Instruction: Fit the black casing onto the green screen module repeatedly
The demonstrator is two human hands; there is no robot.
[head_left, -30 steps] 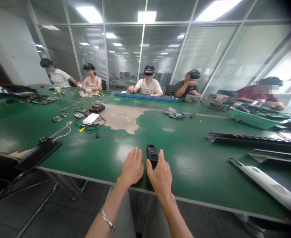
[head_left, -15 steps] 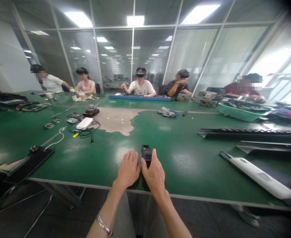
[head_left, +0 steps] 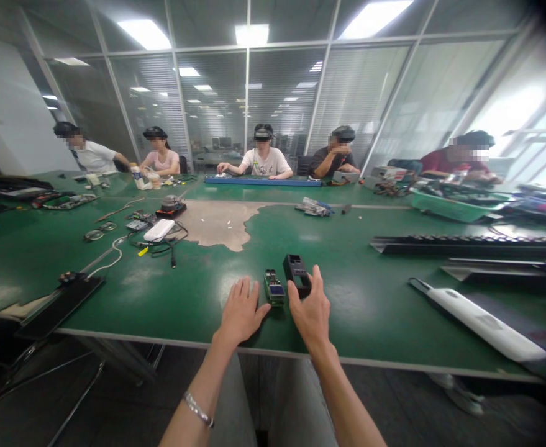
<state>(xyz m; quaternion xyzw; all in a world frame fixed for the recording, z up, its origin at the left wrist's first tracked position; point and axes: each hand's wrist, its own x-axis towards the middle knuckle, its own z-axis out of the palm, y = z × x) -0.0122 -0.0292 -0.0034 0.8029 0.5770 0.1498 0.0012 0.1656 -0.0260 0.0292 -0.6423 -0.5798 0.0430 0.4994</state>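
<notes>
Separation appears complete: the black box-shaped plastic housing (head_left: pixel 295 267), clamped between thumb and fingers of the right hand (head_left: pixel 310 310) and not yet released, stands apart from the green blue-screened circuit board (head_left: pixel 275 291) beside the outspread thumb of the empty left hand (head_left: pixel 241 312).

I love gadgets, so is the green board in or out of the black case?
Out: the green board sits beside the black case, table showing between.
</notes>
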